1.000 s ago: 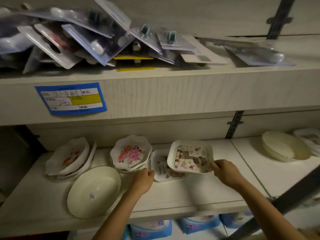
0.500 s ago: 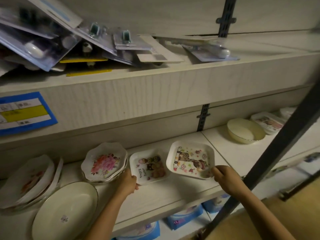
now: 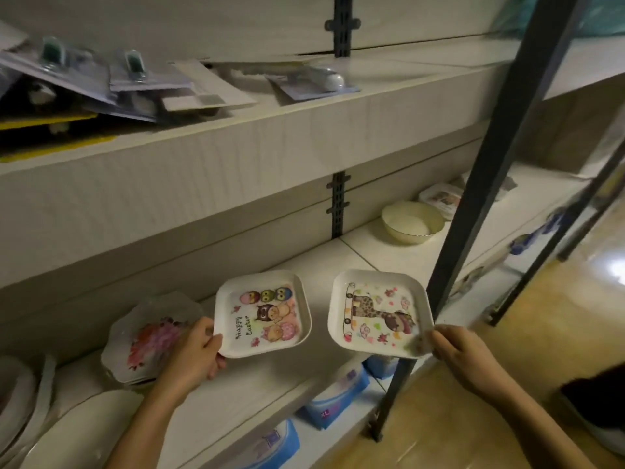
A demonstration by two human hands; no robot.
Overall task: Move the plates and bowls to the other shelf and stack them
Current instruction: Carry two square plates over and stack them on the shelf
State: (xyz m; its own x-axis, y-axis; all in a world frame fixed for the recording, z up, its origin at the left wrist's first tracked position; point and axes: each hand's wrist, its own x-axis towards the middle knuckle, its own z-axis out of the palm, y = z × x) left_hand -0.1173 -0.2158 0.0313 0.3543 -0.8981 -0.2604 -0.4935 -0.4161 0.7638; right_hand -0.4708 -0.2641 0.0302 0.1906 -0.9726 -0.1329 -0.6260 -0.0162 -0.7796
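My left hand (image 3: 196,353) grips the lower left corner of a square white plate with owls and "Happy Easter" (image 3: 263,313), held above the shelf (image 3: 257,384). My right hand (image 3: 463,353) holds a square white plate with a giraffe picture (image 3: 378,313) by its lower right corner, out past the shelf's front edge. A stack of scalloped flower plates (image 3: 152,336) sits left of my left hand. On the right-hand shelf section stand a cream bowl (image 3: 411,221) and a square picture plate (image 3: 439,198).
A dark metal post (image 3: 483,184) slants down just right of the giraffe plate. More white plates (image 3: 40,401) lie at the far left. Blister packs (image 3: 135,82) crowd the upper shelf. Blue packages (image 3: 338,397) sit below the plate shelf.
Both square plates have been lifted off the shelf and drawn toward me, and the view has swung to the right, bringing the cream bowl and the post closer.
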